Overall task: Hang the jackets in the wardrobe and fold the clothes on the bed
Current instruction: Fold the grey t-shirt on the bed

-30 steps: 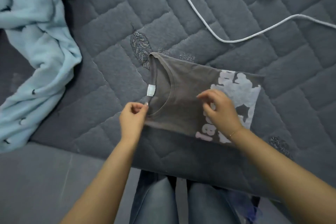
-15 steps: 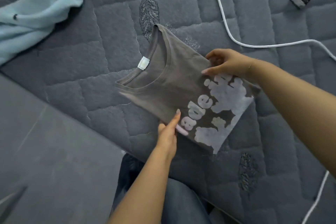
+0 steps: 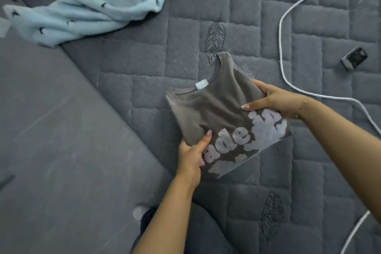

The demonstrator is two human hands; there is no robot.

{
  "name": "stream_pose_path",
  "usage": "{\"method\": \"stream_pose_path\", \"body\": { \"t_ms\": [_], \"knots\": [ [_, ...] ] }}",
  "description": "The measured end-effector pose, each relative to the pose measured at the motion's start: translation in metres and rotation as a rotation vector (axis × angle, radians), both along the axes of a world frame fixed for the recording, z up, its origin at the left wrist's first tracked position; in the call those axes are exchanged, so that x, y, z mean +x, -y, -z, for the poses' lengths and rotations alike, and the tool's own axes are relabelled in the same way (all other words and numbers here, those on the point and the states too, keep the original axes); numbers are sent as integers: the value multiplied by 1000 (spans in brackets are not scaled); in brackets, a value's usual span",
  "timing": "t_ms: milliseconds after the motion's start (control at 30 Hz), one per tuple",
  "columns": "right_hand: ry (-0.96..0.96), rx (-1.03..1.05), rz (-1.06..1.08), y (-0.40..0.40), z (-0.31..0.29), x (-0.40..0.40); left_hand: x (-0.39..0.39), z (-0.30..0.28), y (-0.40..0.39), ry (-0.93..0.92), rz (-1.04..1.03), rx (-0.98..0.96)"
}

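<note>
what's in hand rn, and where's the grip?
Folded grey T-shirt, held by both hands. Left hand grips its near edge beside the white print; right hand grips the far edge, below the collar.

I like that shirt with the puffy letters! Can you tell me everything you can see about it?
The folded grey T-shirt looks like soft cotton. It has a round neckline with a small white tag inside and pale, puffy lettering across its lower part. It is folded into a compact rectangle and sits tilted over the quilted grey bed cover. The left hand grips its near edge and the right hand grips its far edge.
</note>
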State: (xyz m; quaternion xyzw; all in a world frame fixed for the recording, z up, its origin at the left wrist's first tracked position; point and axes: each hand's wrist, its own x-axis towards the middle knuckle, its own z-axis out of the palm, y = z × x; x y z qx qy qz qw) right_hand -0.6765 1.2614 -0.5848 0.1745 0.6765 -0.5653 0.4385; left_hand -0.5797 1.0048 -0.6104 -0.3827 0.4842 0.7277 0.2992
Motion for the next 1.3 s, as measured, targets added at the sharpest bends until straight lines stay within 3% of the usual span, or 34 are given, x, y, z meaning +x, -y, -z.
{"method": "stream_pose_path", "body": {
  "t_ms": [233,433,633,1000,1300],
  "knots": [
    [-185,-150,-102,134,-134,-15,0,-127,135,-351,-85,-110],
    [-355,-333,-277,323,-279,-9,45,-279,303,-628,-287,-242],
    [-472,-546,-503,523,-401,36,135,-414,463,-791,-500,-420],
    [-493,-888,-1034,846,-553,111,277,-563,660,-926,-975,-835],
    [-392,-1208,-1526,1052,-663,206,383,-673,740,-820,-1307,-1186]
  ]
}}
